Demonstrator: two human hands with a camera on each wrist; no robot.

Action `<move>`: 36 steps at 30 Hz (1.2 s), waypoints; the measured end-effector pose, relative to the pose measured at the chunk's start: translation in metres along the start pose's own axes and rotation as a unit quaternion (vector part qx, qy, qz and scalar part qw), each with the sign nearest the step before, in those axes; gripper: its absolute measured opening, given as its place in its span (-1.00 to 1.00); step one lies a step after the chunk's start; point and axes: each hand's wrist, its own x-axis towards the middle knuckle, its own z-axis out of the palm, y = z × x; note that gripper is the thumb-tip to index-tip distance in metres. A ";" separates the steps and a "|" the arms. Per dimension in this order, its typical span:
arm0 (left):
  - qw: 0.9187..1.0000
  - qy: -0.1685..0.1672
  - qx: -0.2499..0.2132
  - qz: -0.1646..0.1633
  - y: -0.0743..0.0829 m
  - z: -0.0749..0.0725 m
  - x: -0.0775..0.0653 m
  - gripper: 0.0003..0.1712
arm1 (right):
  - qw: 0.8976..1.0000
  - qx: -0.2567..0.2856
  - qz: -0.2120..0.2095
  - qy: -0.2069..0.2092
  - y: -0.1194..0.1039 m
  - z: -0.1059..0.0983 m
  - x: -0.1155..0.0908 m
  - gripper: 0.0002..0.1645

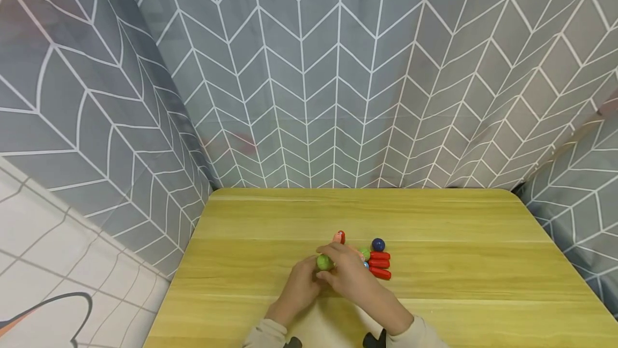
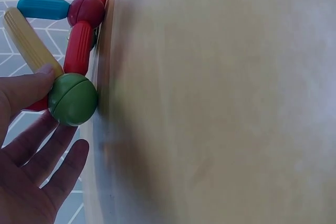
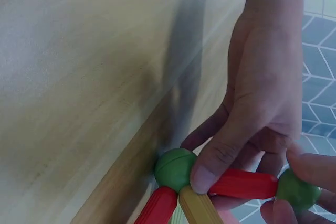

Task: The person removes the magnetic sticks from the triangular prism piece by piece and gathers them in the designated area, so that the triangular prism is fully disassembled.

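Both hands work on a joined frame of magnetic rods and balls. In the left wrist view, my left hand (image 2: 31, 166) pinches it beside a green ball (image 2: 73, 99), its thumb on a yellow rod (image 2: 31, 40). From that ball a red rod (image 2: 79, 48) leads to a red ball (image 2: 86, 11), which also bears a blue rod (image 2: 43, 8). My right hand (image 1: 350, 273) grips another green ball (image 3: 298, 189) between thumb and fingers. A red rod (image 3: 244, 183) spans the two green balls. In the head view the hands cover much of the frame.
Right of the hands on the wooden table (image 1: 483, 273) lie several loose red rods (image 1: 380, 263) and a dark blue ball (image 1: 379, 244). A green ball (image 1: 364, 254) shows by the right hand. Patterned grey curtains (image 1: 318, 69) border the table's far edge and sides.
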 end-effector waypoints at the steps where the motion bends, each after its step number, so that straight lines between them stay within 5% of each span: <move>1: 1.000 -0.003 -0.002 -0.003 0.000 0.000 0.000 -0.77 | 1.000 -0.004 -0.004 -0.002 0.000 0.001 0.000 -0.52; 8: 1.000 -0.019 -0.014 -0.021 0.000 -0.001 0.000 -0.76 | 0.999 -0.033 -0.034 0.009 -0.002 0.006 0.001 -0.61; 36: 1.000 -0.009 -0.001 -0.013 0.002 0.001 -0.002 -0.60 | 0.997 -0.059 -0.023 0.043 -0.002 0.014 0.001 -0.59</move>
